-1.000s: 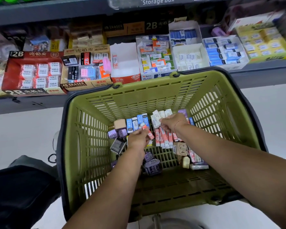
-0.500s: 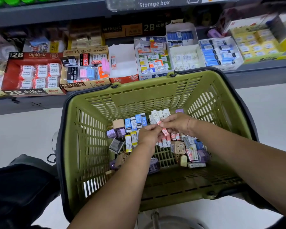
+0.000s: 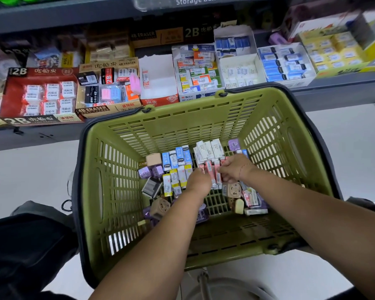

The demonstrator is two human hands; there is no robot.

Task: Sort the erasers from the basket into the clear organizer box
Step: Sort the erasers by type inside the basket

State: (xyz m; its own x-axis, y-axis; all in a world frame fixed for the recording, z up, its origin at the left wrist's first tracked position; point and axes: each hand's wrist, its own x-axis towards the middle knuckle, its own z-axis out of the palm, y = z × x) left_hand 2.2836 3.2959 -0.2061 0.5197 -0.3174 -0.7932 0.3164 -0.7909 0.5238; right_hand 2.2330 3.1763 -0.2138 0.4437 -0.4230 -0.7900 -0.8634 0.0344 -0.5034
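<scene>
Left hand [image 3: 198, 182]: low in the basket [image 3: 182, 118], knuckles up, resting at the left end of the red erasers [image 3: 208, 166]. Its fingers are hidden under the back of the hand, so I cannot tell whether it grips anything.
Right hand [image 3: 236, 169]: fingers curled down onto the right end of the same red erasers, seemingly pinching them.
Red erasers: a short row standing side by side on the basket floor, towards the far wall, between the two hands.
Neighbours: blue erasers [image 3: 178, 158] just to the left and white erasers [image 3: 208, 149] touching behind. Loose mixed pieces lie towards the near and right walls.
Box: not plainly in view. The shelf [image 3: 333, 92] beyond the far rim shows card trays only.
Step in hand: likely gathering the red erasers as one batch.
How to do it well: squeeze the row from both ends so it lifts as a block, keeping one colour per lift. Lift straight up so it clears the white ones behind.
Risk: middle pieces may drop out if the end pressure is uneven, so take fewer if the row bows.
</scene>
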